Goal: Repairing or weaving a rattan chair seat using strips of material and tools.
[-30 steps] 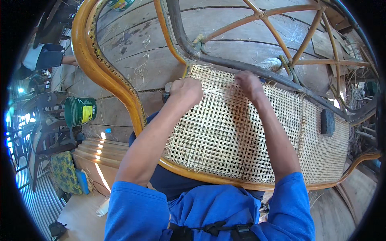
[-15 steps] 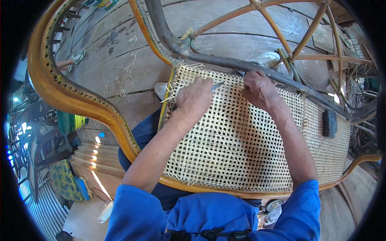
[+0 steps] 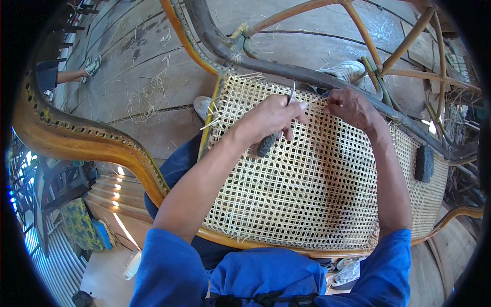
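A woven cane panel (image 3: 291, 189) with an open-hole pattern spans a curved orange-brown wooden frame (image 3: 102, 140) across my lap. Over its far left part, my left hand (image 3: 270, 118) is closed around a knife (image 3: 266, 146). Its dark handle shows below the hand and its narrow blade sticks up past the thumb. My right hand (image 3: 353, 109) is at the panel's far edge, beside the dark frame rail (image 3: 307, 79). Its fingers are pinched together; what they hold, if anything, is too small to make out.
A dark block (image 3: 424, 163) rests on the panel's right part. Joined rattan poles (image 3: 409, 38) stand beyond the rail. White shoes (image 3: 348, 70) are near it. Another person's leg (image 3: 71, 75) shows far left. Loose strands (image 3: 148, 97) lie on the plank floor.
My left hand has moved right and a little nearer; the knife's blade now points away from me instead of to the right. My right hand has shifted slightly right.
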A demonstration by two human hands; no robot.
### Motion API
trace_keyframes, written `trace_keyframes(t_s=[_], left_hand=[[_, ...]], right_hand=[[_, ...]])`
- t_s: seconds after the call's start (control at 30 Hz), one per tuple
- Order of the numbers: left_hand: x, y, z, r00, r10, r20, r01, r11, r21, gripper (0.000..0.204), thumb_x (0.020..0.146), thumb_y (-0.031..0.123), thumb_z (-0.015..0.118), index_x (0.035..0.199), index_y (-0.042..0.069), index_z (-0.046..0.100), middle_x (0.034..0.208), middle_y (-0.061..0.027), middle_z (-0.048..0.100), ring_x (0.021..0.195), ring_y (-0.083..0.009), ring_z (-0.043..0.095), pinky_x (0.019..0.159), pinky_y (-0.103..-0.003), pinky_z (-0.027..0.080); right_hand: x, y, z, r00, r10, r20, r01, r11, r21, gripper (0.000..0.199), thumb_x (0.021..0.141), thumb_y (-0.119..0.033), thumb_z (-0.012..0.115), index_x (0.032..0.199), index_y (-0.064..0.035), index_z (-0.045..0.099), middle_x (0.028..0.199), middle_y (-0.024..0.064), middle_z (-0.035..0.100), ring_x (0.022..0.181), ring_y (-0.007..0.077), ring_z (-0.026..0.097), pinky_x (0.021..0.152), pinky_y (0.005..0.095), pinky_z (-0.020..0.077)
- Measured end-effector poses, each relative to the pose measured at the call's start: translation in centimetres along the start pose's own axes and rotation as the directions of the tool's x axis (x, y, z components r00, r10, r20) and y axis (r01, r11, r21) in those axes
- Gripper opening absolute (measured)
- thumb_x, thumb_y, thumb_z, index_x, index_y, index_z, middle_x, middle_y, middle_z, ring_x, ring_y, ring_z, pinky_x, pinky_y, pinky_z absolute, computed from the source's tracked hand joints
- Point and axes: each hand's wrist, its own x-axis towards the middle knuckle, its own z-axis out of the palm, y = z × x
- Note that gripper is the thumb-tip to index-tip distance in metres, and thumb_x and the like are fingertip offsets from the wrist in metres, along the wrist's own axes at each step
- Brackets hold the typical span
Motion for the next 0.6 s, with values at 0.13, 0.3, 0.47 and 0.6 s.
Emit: trace_keyframes(t_s=[0.13,0.3,0.47,0.6], left_hand=[[-1.9,1.5,-2.7,0.983,-0.18,-0.03,0.171,0.855,0.49,0.036,0.086,0.03,0.046,0.066,0.001,0.052,0.053,-0.005,0.052,0.046,-0.0148,0.051,0.046,-0.03,0.042],[-5.1,0.8,-2.9,0.96,-0.263,-0.094,0.269,0.783,0.561,0.037,0.085,0.029,0.045,0.069,-0.003,0.05,0.052,-0.0128,0.049,0.048,-0.0234,0.051,0.053,-0.04,0.043],[-7.3,0.8,-2.5,0.995,-0.053,-0.089,0.101,0.666,0.739,0.029,0.082,0.025,0.046,0.072,-0.002,0.053,0.063,-0.0215,0.053,0.056,-0.0354,0.053,0.058,-0.045,0.043],[-11.1,0.6,-4.7,0.992,-0.064,-0.105,0.123,0.597,0.793,0.024,0.08,0.02,0.048,0.074,-0.002,0.055,0.073,-0.0246,0.057,0.07,-0.0429,0.056,0.064,-0.049,0.043]], right_hand=[[1.4,-0.9,0.8,1.0,-0.027,0.014,0.028,0.989,-0.144,0.014,0.077,-0.012,0.062,0.089,-0.0045,0.059,0.08,0.0127,0.061,0.078,0.0278,0.06,0.071,0.0369,0.0465],[2.4,-1.4,2.1,0.98,-0.201,0.014,0.192,0.912,-0.362,0.015,0.079,-0.003,0.054,0.093,-0.008,0.059,0.094,0.0089,0.06,0.093,0.0285,0.059,0.089,0.0376,0.0464],[2.7,-1.1,2.5,0.98,-0.191,0.057,0.2,0.94,-0.275,0.014,0.082,-0.006,0.054,0.094,-0.0078,0.06,0.095,0.0086,0.06,0.095,0.0281,0.058,0.087,0.0374,0.0469],[2.9,-0.5,2.4,0.973,-0.201,0.111,0.221,0.951,-0.214,0.013,0.083,-0.009,0.056,0.094,-0.0075,0.061,0.094,0.0089,0.06,0.094,0.0275,0.058,0.082,0.0373,0.0477]])
